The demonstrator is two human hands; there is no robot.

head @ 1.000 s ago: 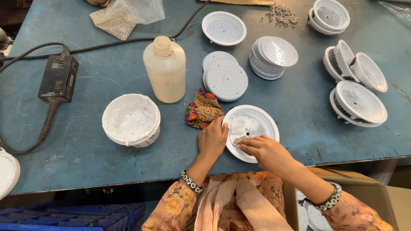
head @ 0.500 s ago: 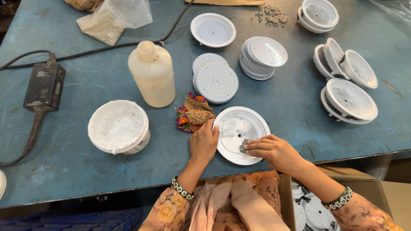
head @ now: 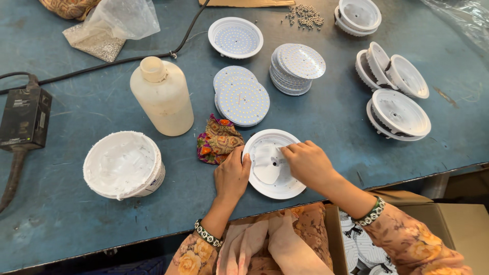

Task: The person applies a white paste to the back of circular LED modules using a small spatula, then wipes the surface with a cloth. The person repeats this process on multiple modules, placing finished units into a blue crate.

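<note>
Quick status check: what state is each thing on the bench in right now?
Left hand: steadying the housing's rim.
Right hand: fingers inside the housing.
White round housing: open side up, white paste smeared inside.
Paste tub: uncovered, nearly full.
Plastic bottle: upright, capped.
Cloth: crumpled.

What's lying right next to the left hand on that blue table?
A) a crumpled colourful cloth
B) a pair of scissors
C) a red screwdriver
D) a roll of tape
A: the crumpled colourful cloth lies on the table just above the left hand, which rests at the edge of the white round housing that the right hand presses on.
</note>
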